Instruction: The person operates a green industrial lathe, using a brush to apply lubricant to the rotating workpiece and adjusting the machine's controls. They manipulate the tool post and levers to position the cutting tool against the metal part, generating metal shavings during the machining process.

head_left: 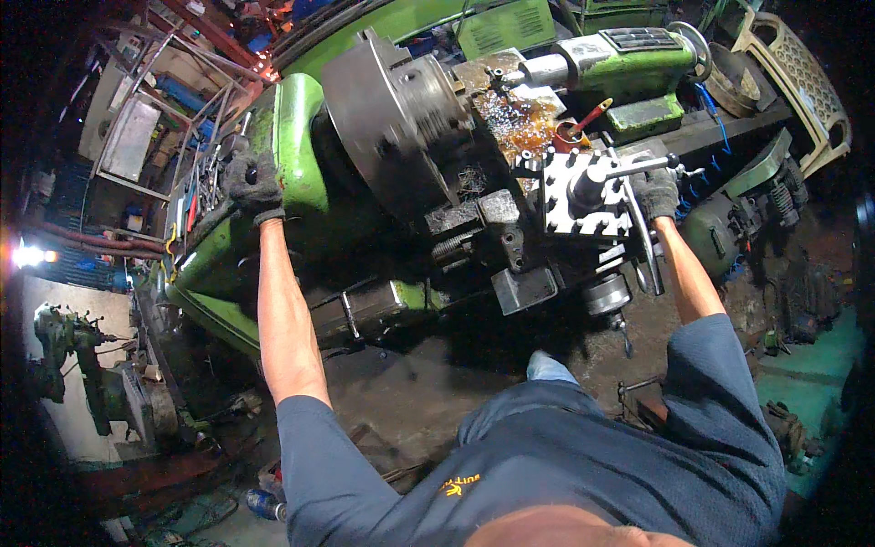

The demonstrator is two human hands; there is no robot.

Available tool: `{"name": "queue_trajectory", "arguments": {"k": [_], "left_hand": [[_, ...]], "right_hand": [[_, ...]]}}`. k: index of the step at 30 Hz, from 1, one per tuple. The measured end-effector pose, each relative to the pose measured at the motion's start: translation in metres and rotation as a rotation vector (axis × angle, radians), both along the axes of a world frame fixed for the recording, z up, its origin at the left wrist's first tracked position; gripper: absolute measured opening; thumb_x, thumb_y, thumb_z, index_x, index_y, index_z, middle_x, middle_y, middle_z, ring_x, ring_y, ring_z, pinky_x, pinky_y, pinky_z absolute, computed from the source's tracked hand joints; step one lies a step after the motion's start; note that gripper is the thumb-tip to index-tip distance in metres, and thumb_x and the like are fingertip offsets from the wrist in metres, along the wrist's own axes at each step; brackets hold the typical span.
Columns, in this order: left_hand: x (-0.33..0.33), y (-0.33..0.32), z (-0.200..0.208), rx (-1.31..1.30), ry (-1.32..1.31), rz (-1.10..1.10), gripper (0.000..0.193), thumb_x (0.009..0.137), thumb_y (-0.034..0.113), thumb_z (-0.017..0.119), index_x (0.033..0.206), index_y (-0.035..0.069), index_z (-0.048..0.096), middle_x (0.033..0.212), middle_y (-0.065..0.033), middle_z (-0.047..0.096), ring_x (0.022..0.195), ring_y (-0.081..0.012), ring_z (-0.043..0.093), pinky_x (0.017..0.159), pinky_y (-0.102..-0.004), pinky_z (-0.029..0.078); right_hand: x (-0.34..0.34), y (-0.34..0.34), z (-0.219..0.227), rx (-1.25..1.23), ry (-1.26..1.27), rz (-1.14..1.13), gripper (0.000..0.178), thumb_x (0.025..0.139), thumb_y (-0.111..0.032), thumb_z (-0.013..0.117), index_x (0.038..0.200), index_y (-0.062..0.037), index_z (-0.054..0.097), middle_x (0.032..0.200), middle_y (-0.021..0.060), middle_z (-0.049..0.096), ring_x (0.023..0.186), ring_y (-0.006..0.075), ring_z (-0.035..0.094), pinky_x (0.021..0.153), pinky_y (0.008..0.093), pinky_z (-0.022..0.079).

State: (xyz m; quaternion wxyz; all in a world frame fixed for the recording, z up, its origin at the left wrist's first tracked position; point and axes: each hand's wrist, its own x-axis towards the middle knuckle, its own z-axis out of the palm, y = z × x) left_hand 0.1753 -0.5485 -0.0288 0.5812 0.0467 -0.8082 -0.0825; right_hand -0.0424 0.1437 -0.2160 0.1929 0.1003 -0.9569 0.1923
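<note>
My left hand point(253, 185), in a dark grey glove, is closed at the top of the green lathe headstock point(299, 137). Its curled fingers hide most of what they grip. At the right, my gloved right hand point(658, 193) is closed beside the square tool post point(563, 196). The tool post's clamping lever point(638, 167) crosses over that hand and hides its fingertips, so what it grips is unclear. A long metal bar point(645, 239) slants down next to the wrist. Between my hands sits the large chuck point(387, 114), its outline smeared as if turning.
A red-handled brush point(592, 117) stands in a reddish pot point(570, 137) on the oily, chip-strewn carriage. Behind it is the green tailstock point(629, 59). Hand tools lie left of the headstock. A beige plastic chair point(802, 87) is at far right, and a bottle point(264, 503) lies below.
</note>
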Motion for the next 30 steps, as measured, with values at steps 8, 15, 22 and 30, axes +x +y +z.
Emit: {"name": "queue_trajectory", "arguments": {"k": [8, 15, 22, 30], "left_hand": [[-0.006, 0.006, 0.003, -0.058, 0.094, -0.006, 0.014, 0.081, 0.013, 0.076, 0.077, 0.006, 0.064, 0.074, -0.008, 0.062, 0.072, -0.0245, 0.059, 0.071, -0.0371, 0.048], [-0.004, 0.004, 0.006, -0.064, 0.056, -0.05, 0.023, 0.078, 0.018, 0.078, 0.07, 0.007, 0.059, 0.068, -0.0077, 0.058, 0.066, -0.0263, 0.057, 0.066, -0.0386, 0.046], [-0.006, 0.0, -0.002, -0.047, 0.082, -0.021, 0.012, 0.08, 0.014, 0.074, 0.078, 0.005, 0.066, 0.077, -0.0095, 0.066, 0.073, -0.0261, 0.062, 0.072, -0.0386, 0.049], [0.001, -0.012, -0.006, -0.025, -0.005, 0.037, 0.013, 0.083, 0.014, 0.074, 0.083, 0.003, 0.066, 0.084, -0.0082, 0.066, 0.079, -0.0238, 0.062, 0.075, -0.0361, 0.049]], "right_hand": [[0.0, -0.003, -0.003, -0.049, 0.103, 0.041, 0.036, 0.087, -0.039, 0.058, 0.092, -0.0052, 0.071, 0.089, 0.0222, 0.068, 0.089, 0.0416, 0.064, 0.078, 0.0523, 0.048], [-0.003, 0.001, -0.007, -0.021, 0.01, -0.017, 0.037, 0.088, -0.04, 0.059, 0.097, -0.0061, 0.069, 0.096, 0.0225, 0.067, 0.091, 0.0415, 0.064, 0.08, 0.0523, 0.048], [0.004, -0.003, 0.006, -0.086, 0.069, 0.078, 0.032, 0.088, -0.034, 0.058, 0.094, -0.0046, 0.07, 0.091, 0.0223, 0.068, 0.09, 0.0422, 0.064, 0.08, 0.0516, 0.049], [-0.005, 0.0, -0.009, -0.061, 0.048, 0.065, 0.031, 0.089, -0.034, 0.059, 0.097, -0.0061, 0.069, 0.09, 0.0207, 0.067, 0.091, 0.0403, 0.064, 0.08, 0.0509, 0.049]]}}
